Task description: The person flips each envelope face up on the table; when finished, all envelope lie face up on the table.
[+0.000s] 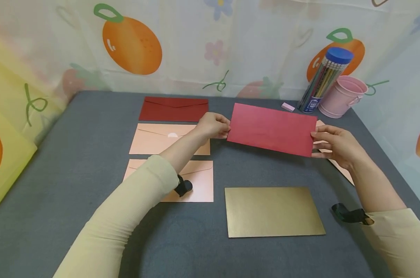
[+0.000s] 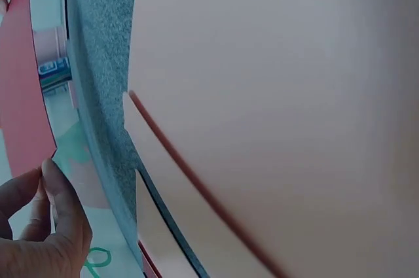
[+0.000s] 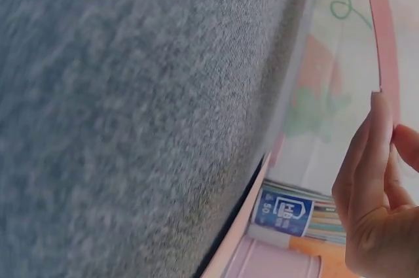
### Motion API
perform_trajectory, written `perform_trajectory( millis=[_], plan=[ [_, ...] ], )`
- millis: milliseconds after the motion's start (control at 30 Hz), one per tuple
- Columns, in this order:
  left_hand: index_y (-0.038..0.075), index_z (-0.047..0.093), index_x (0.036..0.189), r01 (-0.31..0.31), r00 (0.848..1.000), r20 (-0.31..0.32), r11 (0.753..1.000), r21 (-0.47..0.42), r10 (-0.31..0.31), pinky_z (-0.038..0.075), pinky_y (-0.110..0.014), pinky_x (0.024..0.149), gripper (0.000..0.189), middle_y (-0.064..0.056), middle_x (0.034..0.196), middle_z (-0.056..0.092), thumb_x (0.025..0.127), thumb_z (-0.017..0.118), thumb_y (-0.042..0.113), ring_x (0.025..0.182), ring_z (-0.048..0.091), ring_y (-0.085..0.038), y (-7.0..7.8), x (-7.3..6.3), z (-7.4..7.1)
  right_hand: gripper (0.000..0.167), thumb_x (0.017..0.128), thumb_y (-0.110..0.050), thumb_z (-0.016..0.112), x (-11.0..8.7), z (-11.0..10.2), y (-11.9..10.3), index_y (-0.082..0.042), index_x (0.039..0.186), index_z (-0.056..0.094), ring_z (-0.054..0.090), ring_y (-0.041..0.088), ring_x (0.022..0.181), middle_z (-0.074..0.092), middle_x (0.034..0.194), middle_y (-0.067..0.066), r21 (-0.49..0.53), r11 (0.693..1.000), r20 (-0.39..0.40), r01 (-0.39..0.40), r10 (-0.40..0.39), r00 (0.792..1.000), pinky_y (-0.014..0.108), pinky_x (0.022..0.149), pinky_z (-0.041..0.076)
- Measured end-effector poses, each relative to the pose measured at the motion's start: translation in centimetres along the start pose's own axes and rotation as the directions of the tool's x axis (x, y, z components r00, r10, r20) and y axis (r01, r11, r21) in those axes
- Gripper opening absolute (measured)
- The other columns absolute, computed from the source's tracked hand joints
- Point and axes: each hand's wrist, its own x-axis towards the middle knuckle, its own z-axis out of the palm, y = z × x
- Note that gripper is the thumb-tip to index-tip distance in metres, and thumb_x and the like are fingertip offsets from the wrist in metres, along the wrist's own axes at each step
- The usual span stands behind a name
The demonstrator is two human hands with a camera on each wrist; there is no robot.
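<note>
A red envelope, its plain side up, is held between both hands above the table. My left hand pinches its left end between thumb and fingers, as the left wrist view shows of the red envelope. At the opposite end, my right hand pinches the edge, with its other fingers spread below. Nearer me lies a gold envelope, flat on the table. Under the left arm are two peach envelopes, the upper peach envelope and the lower pale pink envelope, with a dark red envelope behind them.
Peach envelopes lie partly hidden under the right hand. A blue-capped tube of pencils, a pink bucket and a small pink eraser stand at the back right. A patterned curtain hangs behind the grey table.
</note>
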Motion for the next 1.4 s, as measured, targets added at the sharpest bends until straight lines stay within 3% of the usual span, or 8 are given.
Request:
perform_trajectory(
  millis=[167,367,533,767,1067,1167,1267,1400],
  plan=[
    [-0.002,0.067,0.114,-0.029,0.999,-0.03,0.999,0.014,0.03,0.06,-0.033,0.092,0.021,-0.015,0.115,0.068,0.094,0.063,0.005,0.078,0.062,-0.009,-0.2,0.2,-0.3,0.002,0.097,-0.021,0.063,-0.1,0.2,0.1,-0.021,0.098,0.064,0.07,0.009,0.08,0.07,0.09,-0.01,0.097,0.993,-0.008,0.063,-0.062,0.998,0.027,0.068,0.063],
    [0.0,0.067,0.11,-0.053,0.996,-0.08,0.997,-0.049,0.049,0.06,-0.037,0.093,0.019,-0.014,0.102,0.072,0.093,0.066,0.007,0.076,0.068,-0.014,0.0,0.3,-0.5,0.006,0.096,-0.014,0.063,0.2,0.6,0.0,-0.016,0.093,0.067,0.07,0.01,0.081,0.072,0.09,-0.007,0.19,0.968,-0.005,0.166,-0.168,0.986,0.026,0.07,0.062],
    [0.0,0.069,0.114,-0.061,0.992,-0.115,0.99,-0.129,0.046,0.057,-0.039,0.098,0.021,-0.02,0.115,0.072,0.096,0.061,0.008,0.079,0.07,-0.013,0.4,0.3,-0.8,0.01,0.098,-0.016,0.06,0.8,1.1,-0.6,-0.016,0.099,0.07,0.074,0.01,0.089,0.077,0.095,-0.005,0.24,0.951,0.023,0.196,-0.208,0.978,0.024,0.075,0.062],
    [0.008,0.069,0.122,-0.052,0.985,-0.17,0.98,-0.193,0.019,0.06,-0.029,0.09,0.028,-0.01,0.127,0.068,0.097,0.061,0.017,0.086,0.067,-0.012,0.6,0.2,-1.6,0.016,0.098,-0.026,0.061,1.8,2.0,-1.9,-0.023,0.106,0.075,0.074,0.011,0.092,0.071,0.106,-0.012,0.277,0.954,-0.023,0.114,-0.113,0.993,0.025,0.077,0.062],
    [0.017,0.046,0.149,-0.018,0.996,-0.088,0.954,-0.3,-0.009,0.055,-0.034,0.102,0.066,-0.005,0.155,0.046,0.089,0.063,-0.006,0.123,0.064,-0.023,1.1,0.6,-1.9,0.021,0.097,-0.014,0.062,3.3,2.4,-2.7,-0.026,0.112,0.068,0.07,0.008,0.083,0.067,0.102,-0.01,0.246,0.966,0.004,0.084,-0.088,0.996,0.022,0.072,0.06],
    [0.013,0.044,0.149,0.009,0.993,-0.112,0.956,-0.294,-0.044,0.047,-0.04,0.112,0.064,-0.007,0.151,0.051,0.09,0.065,-0.003,0.124,0.064,-0.023,1.0,0.8,-2.0,0.031,0.096,-0.005,0.06,3.9,2.2,-2.5,-0.021,0.123,0.056,0.07,0.008,0.077,0.068,0.098,-0.007,0.265,0.961,0.04,0.077,-0.091,0.995,0.021,0.07,0.061],
    [0.009,0.056,0.138,0.05,0.981,-0.168,0.958,-0.283,-0.1,0.038,-0.048,0.119,0.05,-0.01,0.137,0.063,0.09,0.069,0.006,0.119,0.067,-0.023,0.8,1.0,-1.9,0.037,0.096,-0.003,0.058,4.5,2.0,-2.4,-0.017,0.128,0.044,0.07,0.008,0.076,0.068,0.096,-0.004,0.266,0.962,0.071,0.058,-0.079,0.994,0.02,0.07,0.061],
    [0.01,0.068,0.122,0.085,0.962,-0.229,0.961,-0.262,-0.148,0.038,-0.05,0.119,0.032,-0.011,0.123,0.071,0.09,0.071,0.011,0.112,0.07,-0.021,0.6,1.4,-1.7,0.033,0.096,-0.008,0.06,5.3,1.9,-2.4,-0.012,0.125,0.044,0.07,0.007,0.081,0.069,0.094,-0.005,0.23,0.973,0.065,0.032,-0.048,0.997,0.018,0.075,0.06]
  ],
)
